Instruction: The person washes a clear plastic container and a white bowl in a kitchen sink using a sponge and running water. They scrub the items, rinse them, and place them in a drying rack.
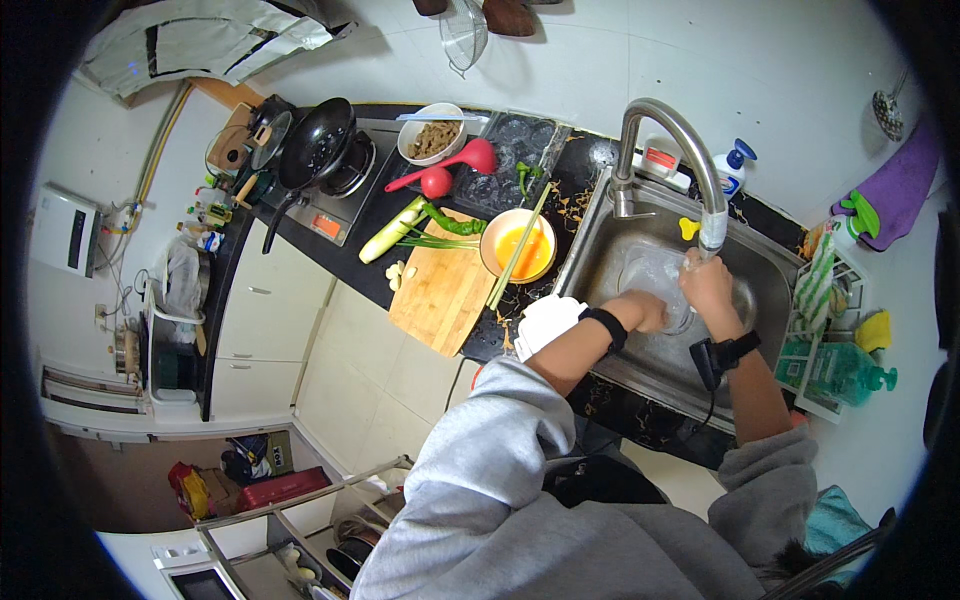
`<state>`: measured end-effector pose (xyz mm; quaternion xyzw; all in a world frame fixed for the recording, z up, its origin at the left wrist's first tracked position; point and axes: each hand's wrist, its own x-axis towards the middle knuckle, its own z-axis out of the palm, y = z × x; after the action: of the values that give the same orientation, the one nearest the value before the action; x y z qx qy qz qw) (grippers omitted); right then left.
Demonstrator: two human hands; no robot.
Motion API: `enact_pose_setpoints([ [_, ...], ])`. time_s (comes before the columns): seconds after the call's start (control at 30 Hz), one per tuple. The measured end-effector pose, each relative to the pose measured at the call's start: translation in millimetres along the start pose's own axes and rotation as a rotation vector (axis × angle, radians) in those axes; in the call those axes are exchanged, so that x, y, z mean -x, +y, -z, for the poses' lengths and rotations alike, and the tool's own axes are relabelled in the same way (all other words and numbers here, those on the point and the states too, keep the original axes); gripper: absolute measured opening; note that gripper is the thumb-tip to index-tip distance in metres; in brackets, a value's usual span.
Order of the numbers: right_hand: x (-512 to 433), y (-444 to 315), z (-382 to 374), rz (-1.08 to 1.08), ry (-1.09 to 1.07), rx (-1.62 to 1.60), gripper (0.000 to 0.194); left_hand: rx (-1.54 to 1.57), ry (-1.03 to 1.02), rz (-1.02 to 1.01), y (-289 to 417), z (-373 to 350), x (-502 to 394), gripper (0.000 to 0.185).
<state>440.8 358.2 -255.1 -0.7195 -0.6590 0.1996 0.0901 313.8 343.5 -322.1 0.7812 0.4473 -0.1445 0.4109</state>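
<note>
My left hand (pixel 643 311) reaches into the sink, its fingers at the near edge of a clear, bowl-like container (pixel 637 262); those fingers are partly hidden. Just below the outlet of the curved steel faucet (pixel 667 112), my right hand (pixel 706 286) has its fingers curled. Whether it grips anything is unclear from above. The clear container rests low in the stainless steel sink (pixel 757 225), its outline blurred. A yellow object (pixel 688 228) lies by the sink's back wall. Black straps circle both wrists.
Left of the sink are a white container (pixel 547 322), a bowl of beaten egg (pixel 517 216) with green stalks across it, and a wooden cutting board (pixel 435 300). A wok (pixel 316 142) sits on the stove. Soap bottles (pixel 832 371) and a rack stand to the right.
</note>
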Motion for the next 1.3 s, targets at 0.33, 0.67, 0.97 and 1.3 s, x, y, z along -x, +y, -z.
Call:
enact_pose_setpoints([
  [0.33,3,2,10,0.013,-0.050,0.043,0.026,-0.904,0.285,-0.093,-26,-5,-10,0.035],
  [0.67,-2,49,-3,-0.138,0.019,-0.163,0.024,0.398,0.108,-0.198,25,1,28,0.038],
  [0.97,-7,82,-48,-0.267,-0.206,-0.796,0.017,-0.352,0.364,-0.154,33,2,60,0.027],
  [1.3,-30,47,-50,0.079,-0.623,-0.723,0.033,-0.619,0.540,-0.383,-22,14,94,0.014],
])
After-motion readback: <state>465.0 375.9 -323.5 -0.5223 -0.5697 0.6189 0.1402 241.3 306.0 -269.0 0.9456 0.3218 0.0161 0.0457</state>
